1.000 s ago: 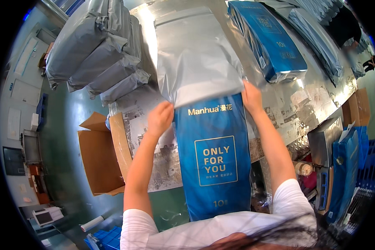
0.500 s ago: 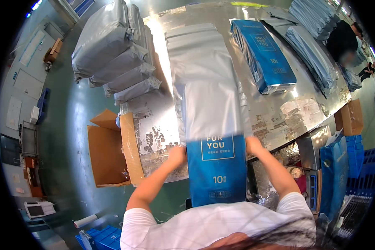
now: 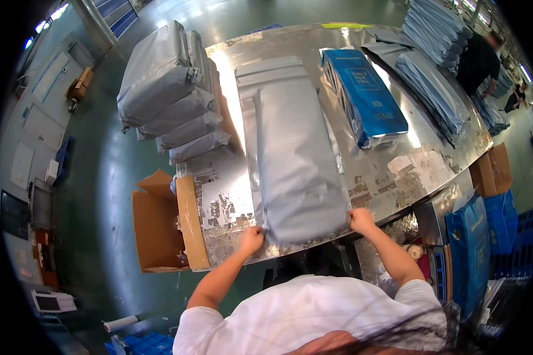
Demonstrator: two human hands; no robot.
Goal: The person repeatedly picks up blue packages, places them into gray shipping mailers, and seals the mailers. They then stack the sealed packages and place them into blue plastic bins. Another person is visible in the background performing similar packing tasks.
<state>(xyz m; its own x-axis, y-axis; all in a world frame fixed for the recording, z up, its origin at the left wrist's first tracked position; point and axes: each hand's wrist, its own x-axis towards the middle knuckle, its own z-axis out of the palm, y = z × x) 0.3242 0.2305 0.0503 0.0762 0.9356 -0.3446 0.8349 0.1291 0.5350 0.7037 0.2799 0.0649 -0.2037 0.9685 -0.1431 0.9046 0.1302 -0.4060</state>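
Observation:
A long grey plastic mailing bag [image 3: 299, 160] lies on the metal table, filled out by a box-shaped pack that it covers. My left hand [image 3: 252, 238] is closed on the near left corner of the bag. At the near right corner, my right hand [image 3: 361, 220] pinches the bag's edge. Under the bag, more flat grey bags [image 3: 269, 68] show at the far end. A blue pack [image 3: 367, 94] in clear film lies to the right, apart from both hands.
Filled grey bags are stacked [image 3: 160, 77] at the far left. A cardboard box [image 3: 157, 228] stands by the table's left edge. More grey bags [image 3: 435, 89] lie at the right, where a person in black [image 3: 478, 62] stands. A blue bag [image 3: 471, 248] hangs at the lower right.
The grey bag has come down over the near part of the blue pack, which is now hidden. Both hands have moved slightly nearer to me with the bag's edge.

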